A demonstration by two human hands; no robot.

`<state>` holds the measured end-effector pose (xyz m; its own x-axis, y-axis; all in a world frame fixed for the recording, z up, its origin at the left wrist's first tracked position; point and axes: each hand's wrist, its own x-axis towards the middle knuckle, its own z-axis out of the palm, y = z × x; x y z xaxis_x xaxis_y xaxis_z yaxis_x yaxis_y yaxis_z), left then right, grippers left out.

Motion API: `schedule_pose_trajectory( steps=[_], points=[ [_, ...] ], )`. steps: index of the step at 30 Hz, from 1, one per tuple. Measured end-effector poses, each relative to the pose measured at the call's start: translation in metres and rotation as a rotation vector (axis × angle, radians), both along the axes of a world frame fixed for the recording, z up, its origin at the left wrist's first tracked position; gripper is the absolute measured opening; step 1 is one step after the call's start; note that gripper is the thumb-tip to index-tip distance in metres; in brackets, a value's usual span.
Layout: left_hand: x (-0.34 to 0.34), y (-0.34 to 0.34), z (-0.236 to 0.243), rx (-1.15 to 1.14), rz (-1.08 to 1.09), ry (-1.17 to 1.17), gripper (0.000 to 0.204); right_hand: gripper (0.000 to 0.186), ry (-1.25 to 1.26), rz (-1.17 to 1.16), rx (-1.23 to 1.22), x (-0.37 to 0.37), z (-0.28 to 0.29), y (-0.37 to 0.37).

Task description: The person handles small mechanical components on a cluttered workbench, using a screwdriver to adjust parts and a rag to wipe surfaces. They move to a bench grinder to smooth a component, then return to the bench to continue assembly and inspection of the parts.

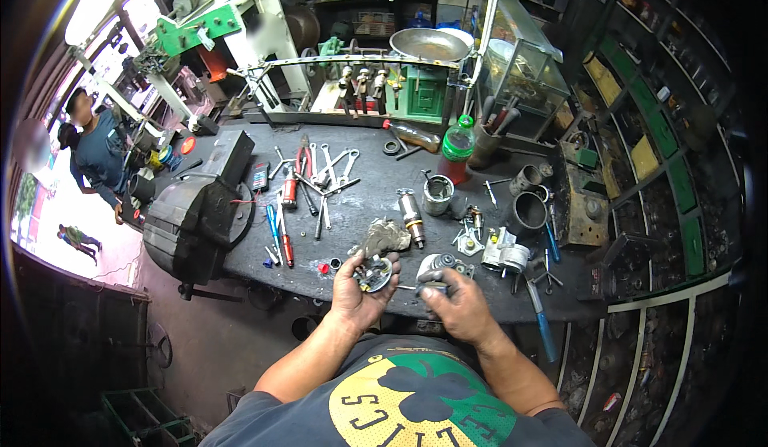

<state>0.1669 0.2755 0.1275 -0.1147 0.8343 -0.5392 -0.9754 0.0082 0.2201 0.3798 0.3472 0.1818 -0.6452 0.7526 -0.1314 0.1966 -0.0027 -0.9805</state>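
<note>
Over the bench's near edge, my left hand (360,293) is closed around a round metal part (374,275) with small fittings inside. My right hand (460,305) grips a screwdriver, its thin shaft (406,287) pointing left towards that part. Whether the tip touches it I cannot tell. Just beyond my right hand lies a grey metal housing (438,265), partly hidden by the fingers. A dirty grey rag (386,237) lies beyond my left hand. Left of that hand are a small red cap (323,268) and a hex nut (335,264). A starter armature (411,217) lies farther off.
A big vise (188,215) stands at the left. Wrenches (326,167), red-handled pliers (304,159) and screwdrivers (286,239) lie on the dark bench (352,207). A green-capped bottle (457,147), metal cylinders (528,211) and a blue-handled tool (542,331) are towards the right. A person (100,147) stands far left.
</note>
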Motion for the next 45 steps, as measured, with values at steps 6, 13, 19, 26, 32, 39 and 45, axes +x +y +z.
schedule_pose_trajectory(
  steps=[6, 13, 19, 26, 32, 39, 45],
  points=[
    [-0.004, -0.022, 0.004, -0.019, 0.059, -0.006, 0.050, 0.035, -0.032, 0.121, 0.115, -0.023, 0.019, 0.000],
    [-0.011, -0.054, -0.046, 0.014, 0.065, -0.025, 0.036, 0.050, -0.262, 0.174, 0.956, -0.024, 0.115, 0.069],
    [-0.022, -0.100, -0.030, -0.124, 0.248, 0.004, 0.039, 0.041, -0.104, 0.419, 1.714, -0.113, 0.311, 0.055],
    [-0.029, -0.106, -0.027, -0.067, 0.328, 0.041, 0.045, 0.033, -0.096, 0.664, 2.088, -0.163, 0.340, 0.025],
    [-0.024, -0.123, -0.030, -0.060, 0.393, 0.024, 0.048, 0.029, -0.188, 0.752, 2.111, -0.154, 0.335, 0.039],
    [-0.029, -0.133, -0.052, -0.103, 0.387, -0.026, 0.038, 0.028, -0.214, 0.768, 2.075, -0.126, 0.326, 0.063],
    [-0.026, -0.103, -0.039, -0.122, 0.292, 0.167, 0.042, 0.030, -0.069, 0.847, 1.987, -0.117, 0.266, 0.085]
  ],
)
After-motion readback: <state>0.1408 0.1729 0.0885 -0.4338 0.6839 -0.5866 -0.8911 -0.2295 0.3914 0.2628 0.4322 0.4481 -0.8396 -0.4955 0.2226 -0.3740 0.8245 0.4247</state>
